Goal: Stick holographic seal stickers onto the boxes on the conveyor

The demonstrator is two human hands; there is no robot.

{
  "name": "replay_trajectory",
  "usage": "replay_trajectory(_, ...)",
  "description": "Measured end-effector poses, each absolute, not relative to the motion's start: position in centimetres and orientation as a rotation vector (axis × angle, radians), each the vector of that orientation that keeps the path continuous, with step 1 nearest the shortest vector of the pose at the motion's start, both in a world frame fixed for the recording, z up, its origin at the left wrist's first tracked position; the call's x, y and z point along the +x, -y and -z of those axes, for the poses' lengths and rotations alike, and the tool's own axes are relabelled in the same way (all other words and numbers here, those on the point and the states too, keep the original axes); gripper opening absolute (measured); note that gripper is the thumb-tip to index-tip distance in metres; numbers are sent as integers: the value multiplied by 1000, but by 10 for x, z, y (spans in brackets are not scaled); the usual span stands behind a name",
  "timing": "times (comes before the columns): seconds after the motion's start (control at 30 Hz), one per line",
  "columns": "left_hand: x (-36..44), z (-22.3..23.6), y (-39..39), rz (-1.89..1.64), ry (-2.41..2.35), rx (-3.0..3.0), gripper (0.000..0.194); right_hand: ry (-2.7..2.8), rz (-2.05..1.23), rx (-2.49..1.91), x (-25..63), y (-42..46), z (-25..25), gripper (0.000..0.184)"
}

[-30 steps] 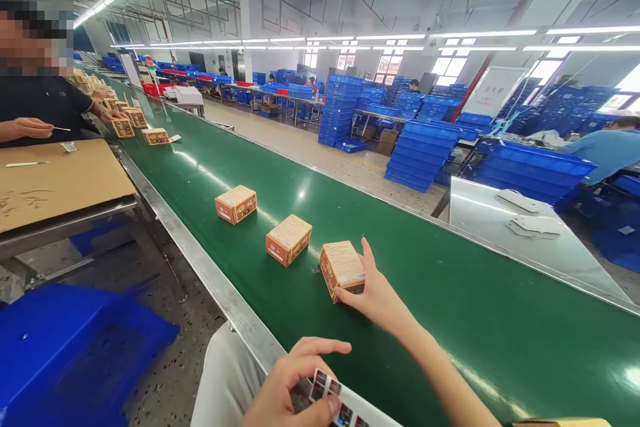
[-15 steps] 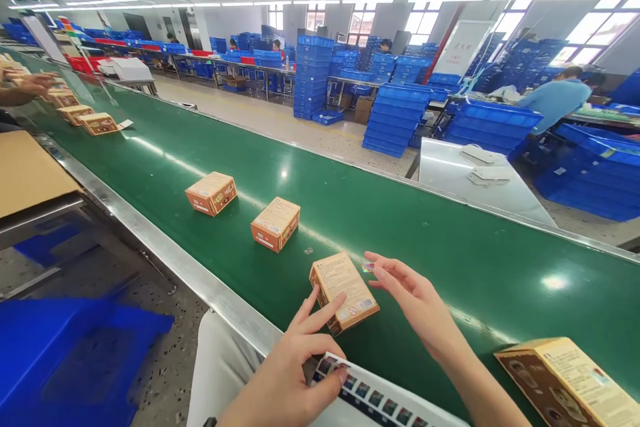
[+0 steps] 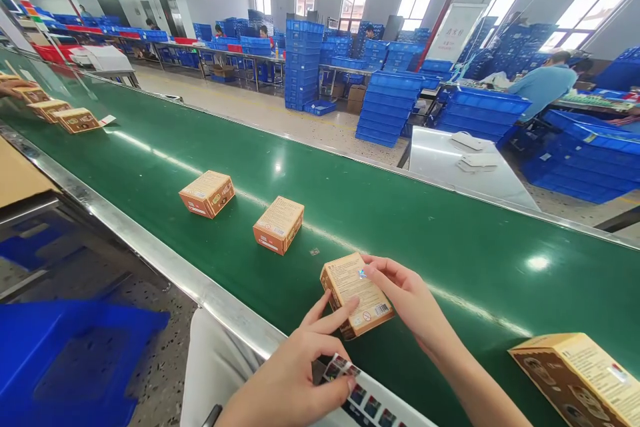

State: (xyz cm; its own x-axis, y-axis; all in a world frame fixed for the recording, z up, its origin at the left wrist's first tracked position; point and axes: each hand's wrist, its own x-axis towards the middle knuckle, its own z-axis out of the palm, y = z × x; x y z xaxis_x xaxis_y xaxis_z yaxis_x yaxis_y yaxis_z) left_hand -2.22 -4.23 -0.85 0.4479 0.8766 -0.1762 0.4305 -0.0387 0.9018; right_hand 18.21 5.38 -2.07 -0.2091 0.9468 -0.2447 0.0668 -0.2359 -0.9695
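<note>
A small brown and cream cardboard box [image 3: 367,307] lies on the green conveyor belt in front of me. My left hand [image 3: 305,360] pinches a sheet of stickers [image 3: 370,403] between thumb and bent fingers, while its outstretched index and middle fingers rest on the box's near side and top. At the box's upper right, my right hand [image 3: 405,293] has its thumb tip at a small shiny sticker [image 3: 362,273] against the printed top. The other fingers of that hand curl along the far edge of the box.
Two similar boxes, a nearer one [image 3: 279,225] and a farther one [image 3: 207,193], sit up the belt [image 3: 240,267]. Another box [image 3: 580,377] with a sticker is at lower right. A metal rail [image 3: 225,310] edges the belt. A blue bin [image 3: 75,360] stands lower left.
My right hand has brought the small sticker from beside the box onto its top. The left hand keeps the sheet and stays on the box. My view has shifted slightly.
</note>
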Motion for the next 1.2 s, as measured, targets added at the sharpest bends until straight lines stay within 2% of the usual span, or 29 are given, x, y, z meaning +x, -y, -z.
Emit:
replay_trajectory(0.2,-9,6,42,-493,-1144,1676,4,1355,-1460,-1317,193,-49,25,40)
replay_trajectory(0.43,6,0,44,-441,-1117,1704,5,1623,-1025,-1510,204,-33,25,31)
replay_trajectory(0.53,10,2,42,-421,-1098,1705,6,1611,-988,-1566,207,-32,23,29)
replay_trajectory(0.67,14,7,42,-461,-1029,1671,8,1529,-963,-1596,216,-41,21,36)
replay_trajectory(0.73,13,10,46,-524,-1031,1610,6,1559,-926,-1627,223,-44,19,31)
replay_trajectory(0.83,7,15,55,-598,-1162,1407,23,1670,-807,-1636,234,-40,7,25)
replay_trajectory(0.97,-1,17,60,-704,-1219,1213,37,2031,-595,-1363,233,-14,-18,20)
replay_trajectory(1.1,-2,13,57,-796,-1202,1187,41,2327,-369,-924,209,11,-25,14)
replay_trajectory(1.2,0,11,56,-811,-1179,1180,40,2349,-157,-833,192,17,-19,14)
